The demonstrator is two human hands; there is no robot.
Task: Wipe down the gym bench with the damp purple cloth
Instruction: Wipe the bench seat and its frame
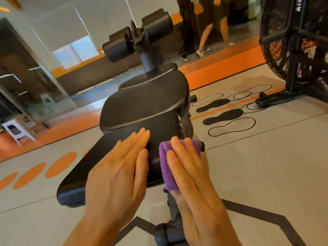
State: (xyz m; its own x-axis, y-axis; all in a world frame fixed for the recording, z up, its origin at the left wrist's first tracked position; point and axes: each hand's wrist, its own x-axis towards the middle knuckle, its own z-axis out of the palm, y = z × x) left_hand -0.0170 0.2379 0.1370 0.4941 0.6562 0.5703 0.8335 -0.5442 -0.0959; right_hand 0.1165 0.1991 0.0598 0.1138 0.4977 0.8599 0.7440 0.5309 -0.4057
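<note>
- Two bare hands lie on the black padded bench (142,103), seen from above by the head camera.
- The left hand (117,173) lies flat on the near pad, its fingers straight and close together, pointing toward the seat; its grip is open and holds nothing.
- The right hand (193,176) presses flat on the purple cloth (166,167), fingers straight and slightly spread over the cloth; its grip is open, resting on the cloth rather than curled round it.
- The purple cloth is folded and sits on the right-hand edge of the near pad, just beside the left hand's fingertips; a strip of black padding shows between the two hands.
- The cloth's folded end sticks out past the right hand's fingertips, and its lower corner hangs at the pad's edge under the thumb side of the palm.
- Beyond the hands the bench rises to a raised seat pad, and behind that a post carries black foam rollers (138,36).
- The bench's frame and a black end cap (161,235) show on the floor between the forearms.
- The floor (266,166) is pale grey with orange ovals at the left and black footprint marks (223,116) at the right.
- A black fan-wheel exercise machine (294,43) stands at the far right.
- A person's legs (213,34) show at the far end of the room, at the top.
</note>
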